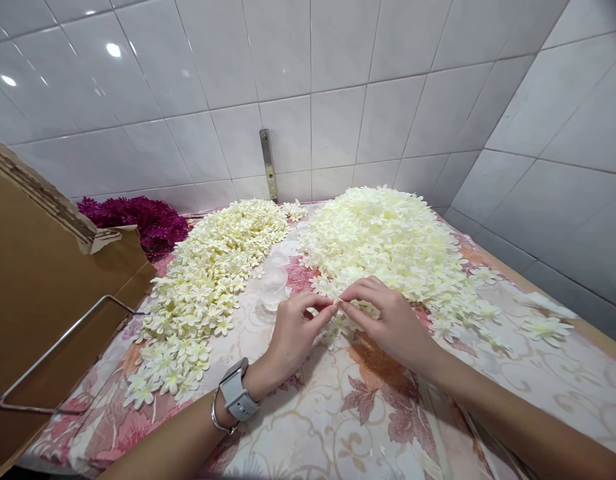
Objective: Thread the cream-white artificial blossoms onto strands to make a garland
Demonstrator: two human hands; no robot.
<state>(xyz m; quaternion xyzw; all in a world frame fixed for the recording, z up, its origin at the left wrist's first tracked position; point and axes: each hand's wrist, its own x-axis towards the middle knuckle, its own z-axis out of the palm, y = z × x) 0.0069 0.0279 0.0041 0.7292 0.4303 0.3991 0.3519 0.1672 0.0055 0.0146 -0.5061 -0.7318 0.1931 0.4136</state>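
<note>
My left hand (299,328) and my right hand (388,319) meet fingertip to fingertip over the table. Between their pinched thumbs and forefingers is a small pale yellow flower (337,302), mostly covered by the fingers. Just beyond my right hand rises a large heap of white artificial flowers (383,233), its near edge spreading under both hands. To the left lies a long heap of smaller cream-yellow flowers (223,250). A clear plastic dish (273,288) stands between the two heaps, close to my left hand.
A brown cardboard box (53,287) stands at the left, with a bent metal wire frame (53,350) before it. Dark purple flowers (138,223) lie behind. A floral cloth (348,427) covers the table. Tiled walls (338,53) close off the back and right; a metal bracket (269,163) is upright there.
</note>
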